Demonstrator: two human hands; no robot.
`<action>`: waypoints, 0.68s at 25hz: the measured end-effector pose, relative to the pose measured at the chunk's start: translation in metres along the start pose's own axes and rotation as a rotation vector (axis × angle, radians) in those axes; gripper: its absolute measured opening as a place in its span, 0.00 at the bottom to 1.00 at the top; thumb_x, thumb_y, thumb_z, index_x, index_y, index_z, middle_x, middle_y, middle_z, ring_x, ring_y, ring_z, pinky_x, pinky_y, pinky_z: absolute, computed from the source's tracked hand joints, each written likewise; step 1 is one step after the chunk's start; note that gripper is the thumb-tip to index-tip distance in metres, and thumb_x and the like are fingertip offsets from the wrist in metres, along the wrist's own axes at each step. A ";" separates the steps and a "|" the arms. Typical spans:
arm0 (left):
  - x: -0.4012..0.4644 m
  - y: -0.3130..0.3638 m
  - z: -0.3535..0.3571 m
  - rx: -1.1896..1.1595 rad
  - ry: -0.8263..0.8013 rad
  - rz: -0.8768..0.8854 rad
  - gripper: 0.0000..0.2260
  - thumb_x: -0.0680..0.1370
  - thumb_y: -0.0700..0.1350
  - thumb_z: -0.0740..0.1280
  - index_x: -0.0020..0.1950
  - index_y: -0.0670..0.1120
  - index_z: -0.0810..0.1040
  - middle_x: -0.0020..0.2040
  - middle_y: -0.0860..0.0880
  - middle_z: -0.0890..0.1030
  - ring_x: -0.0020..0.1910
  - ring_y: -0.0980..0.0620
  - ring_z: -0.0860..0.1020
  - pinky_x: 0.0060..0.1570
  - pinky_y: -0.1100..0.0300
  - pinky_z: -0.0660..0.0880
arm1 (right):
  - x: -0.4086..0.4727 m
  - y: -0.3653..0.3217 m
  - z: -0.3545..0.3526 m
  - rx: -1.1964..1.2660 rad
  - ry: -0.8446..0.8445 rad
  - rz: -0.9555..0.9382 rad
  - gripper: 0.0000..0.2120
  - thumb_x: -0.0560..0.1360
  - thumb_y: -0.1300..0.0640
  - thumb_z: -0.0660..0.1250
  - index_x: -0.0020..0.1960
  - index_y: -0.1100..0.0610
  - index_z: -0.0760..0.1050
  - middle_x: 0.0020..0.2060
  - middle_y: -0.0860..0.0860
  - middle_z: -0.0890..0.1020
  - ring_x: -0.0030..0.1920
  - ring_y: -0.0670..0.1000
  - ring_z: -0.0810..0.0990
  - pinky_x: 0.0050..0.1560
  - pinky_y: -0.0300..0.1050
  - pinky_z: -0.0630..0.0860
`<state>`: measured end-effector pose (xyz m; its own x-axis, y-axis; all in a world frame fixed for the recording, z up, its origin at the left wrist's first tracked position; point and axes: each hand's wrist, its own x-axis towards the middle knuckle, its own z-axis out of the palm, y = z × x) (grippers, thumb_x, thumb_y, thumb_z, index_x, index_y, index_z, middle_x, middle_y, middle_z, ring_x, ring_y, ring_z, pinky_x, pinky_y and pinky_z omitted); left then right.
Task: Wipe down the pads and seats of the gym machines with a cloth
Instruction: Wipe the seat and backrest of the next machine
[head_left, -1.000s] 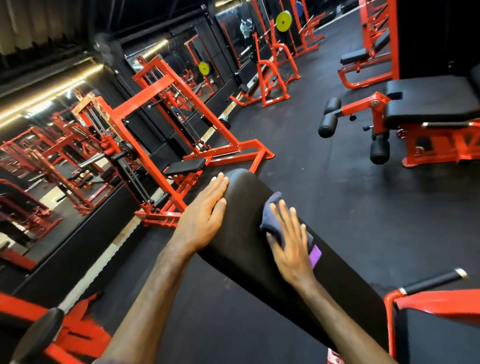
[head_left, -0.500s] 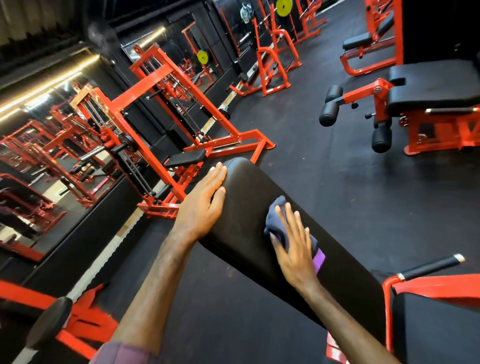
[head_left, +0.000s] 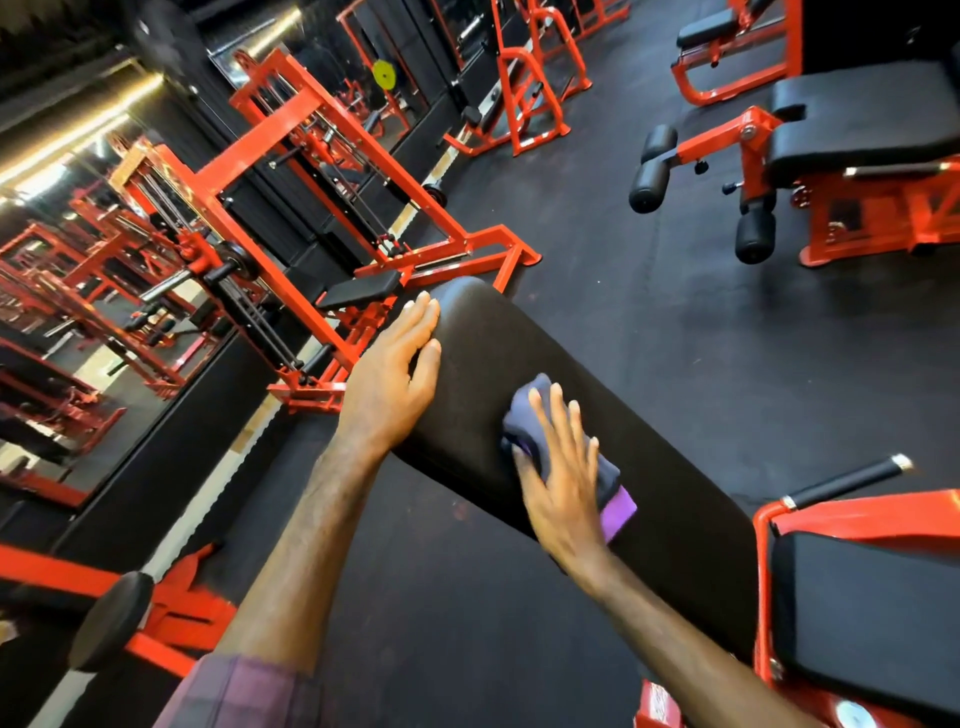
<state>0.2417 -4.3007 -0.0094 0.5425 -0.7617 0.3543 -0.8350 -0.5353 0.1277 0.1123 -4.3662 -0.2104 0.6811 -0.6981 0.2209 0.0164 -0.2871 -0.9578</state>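
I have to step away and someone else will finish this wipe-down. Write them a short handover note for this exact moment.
Left hand: open, flat on the left edge of the long black pad, near its far end.
Right hand: open, straight fingers pressing the purple-grey cloth onto the middle of that pad.
Done: cannot tell from the view which parts of the pad are already wiped.
Left: the rest of this pad as needed, then the black seat to its right, and the pads of the leg machine across the floor.
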 end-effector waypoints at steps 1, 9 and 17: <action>-0.001 0.000 0.001 0.001 0.003 0.005 0.22 0.86 0.45 0.63 0.81 0.48 0.70 0.82 0.52 0.67 0.81 0.59 0.62 0.80 0.65 0.55 | 0.007 -0.021 0.004 -0.001 -0.008 0.014 0.32 0.82 0.36 0.51 0.85 0.38 0.49 0.85 0.36 0.45 0.85 0.46 0.39 0.83 0.64 0.39; -0.025 0.016 0.012 0.192 0.141 0.051 0.24 0.83 0.48 0.68 0.79 0.48 0.73 0.81 0.50 0.69 0.81 0.52 0.65 0.78 0.54 0.65 | -0.052 0.046 -0.010 -0.067 0.005 -0.218 0.38 0.79 0.54 0.65 0.86 0.46 0.54 0.86 0.44 0.53 0.86 0.54 0.49 0.79 0.75 0.52; -0.036 0.016 0.025 0.313 0.267 0.178 0.21 0.82 0.48 0.68 0.75 0.46 0.77 0.78 0.48 0.73 0.81 0.47 0.66 0.77 0.44 0.67 | -0.047 0.035 -0.010 -0.007 -0.051 -0.295 0.39 0.77 0.52 0.62 0.86 0.47 0.53 0.86 0.46 0.53 0.86 0.55 0.48 0.81 0.72 0.47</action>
<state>0.2113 -4.2910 -0.0428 0.3152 -0.7532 0.5773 -0.8228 -0.5201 -0.2293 0.0734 -4.3501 -0.2525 0.6832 -0.5504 0.4799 0.2142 -0.4773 -0.8523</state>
